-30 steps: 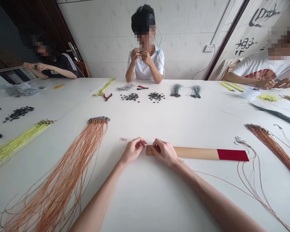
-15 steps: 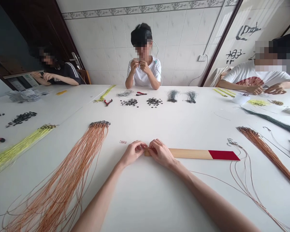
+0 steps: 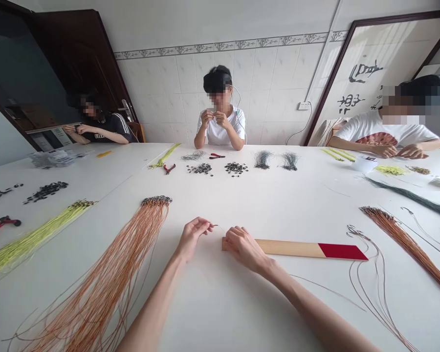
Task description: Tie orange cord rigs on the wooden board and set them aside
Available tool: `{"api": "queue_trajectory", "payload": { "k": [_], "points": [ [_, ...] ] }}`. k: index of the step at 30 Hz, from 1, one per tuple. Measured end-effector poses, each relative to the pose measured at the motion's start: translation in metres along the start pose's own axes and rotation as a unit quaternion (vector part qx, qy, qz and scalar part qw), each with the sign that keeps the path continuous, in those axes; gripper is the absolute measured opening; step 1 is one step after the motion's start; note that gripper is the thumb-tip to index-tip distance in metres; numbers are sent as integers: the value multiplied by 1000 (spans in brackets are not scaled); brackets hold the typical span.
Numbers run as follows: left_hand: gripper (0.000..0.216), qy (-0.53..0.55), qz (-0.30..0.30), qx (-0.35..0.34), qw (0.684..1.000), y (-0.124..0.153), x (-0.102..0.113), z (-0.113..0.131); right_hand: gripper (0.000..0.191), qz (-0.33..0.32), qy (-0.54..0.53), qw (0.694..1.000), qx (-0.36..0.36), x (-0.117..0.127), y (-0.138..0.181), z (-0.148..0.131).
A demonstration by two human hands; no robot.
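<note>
My left hand (image 3: pixel 195 237) is raised off the table, thumb and fingertips pinched on a small reddish-brown cord end (image 3: pixel 214 225); its exact shape is too small to tell. A faint thin line runs from there toward my right hand (image 3: pixel 244 248). The right hand's fingers are closed over the left end of a flat wooden strip (image 3: pixel 291 247) with a dark red right end. What those fingertips grip is mostly hidden. Off to the right lie several loose brown cords (image 3: pixel 376 274) with hook-like ends.
An orange-brown cord bundle (image 3: pixel 121 259) lies left, beside a yellow-green bundle (image 3: pixel 40 234) and red-handled pliers (image 3: pixel 2 226). Another brown bundle (image 3: pixel 410 247) is right. Small dark parts (image 3: pixel 236 169) lie across the table. Three people sit along the far side.
My left hand has moved away from the strip and my right hand, taking the small cord end with it. The view has tilted up slightly. The right hand stays over the strip's left end.
</note>
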State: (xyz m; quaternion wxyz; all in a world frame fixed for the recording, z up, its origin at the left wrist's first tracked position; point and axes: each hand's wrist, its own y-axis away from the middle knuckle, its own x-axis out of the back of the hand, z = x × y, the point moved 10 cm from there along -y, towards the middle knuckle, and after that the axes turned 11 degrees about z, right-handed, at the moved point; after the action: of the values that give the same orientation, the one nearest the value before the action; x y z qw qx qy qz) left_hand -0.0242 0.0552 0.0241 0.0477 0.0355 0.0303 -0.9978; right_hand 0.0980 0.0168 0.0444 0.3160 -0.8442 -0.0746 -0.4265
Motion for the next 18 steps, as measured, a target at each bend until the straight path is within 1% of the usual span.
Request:
{"api": "queue_trajectory", "payload": {
  "k": [2, 4, 6, 9, 11, 12, 13, 15, 16, 18],
  "points": [
    [16, 66, 46, 15, 997, -5, 16, 3, 20, -41, -20, 999, -29, 0, 1, -5],
    [17, 93, 91, 9, 991, -11, 35, 8, 20, -90, -45, 993, -59, -1, 5, -12],
    [17, 107, 140, -6, 984, -17, 58, 14, 18, -143, -65, 985, -67, -3, 12, -26],
    [17, 117, 220, -34, 968, -24, 99, 26, 19, -199, -70, 977, -27, -6, 25, -57],
    [15, 107, 262, -53, 958, -27, 125, 35, 22, -228, -61, 972, 5, -10, 34, -81],
    [14, 96, 276, -60, 955, -29, 136, 41, 23, -253, -58, 966, 6, -16, 39, -91],
    [13, 81, 285, -65, 953, -31, 146, 47, 24, -278, -55, 959, -11, -24, 45, -98],
    [13, 38, 289, -67, 954, -38, 160, 59, 23, -343, -54, 936, -53, -50, 59, -111],
    [15, 8, 284, -65, 957, -43, 164, 64, 23, -360, -59, 928, -68, -64, 63, -119],
    [19, -66, 264, -53, 961, -58, 170, 73, 21, -363, -58, 924, -102, -97, 67, -132]
  ]
}}
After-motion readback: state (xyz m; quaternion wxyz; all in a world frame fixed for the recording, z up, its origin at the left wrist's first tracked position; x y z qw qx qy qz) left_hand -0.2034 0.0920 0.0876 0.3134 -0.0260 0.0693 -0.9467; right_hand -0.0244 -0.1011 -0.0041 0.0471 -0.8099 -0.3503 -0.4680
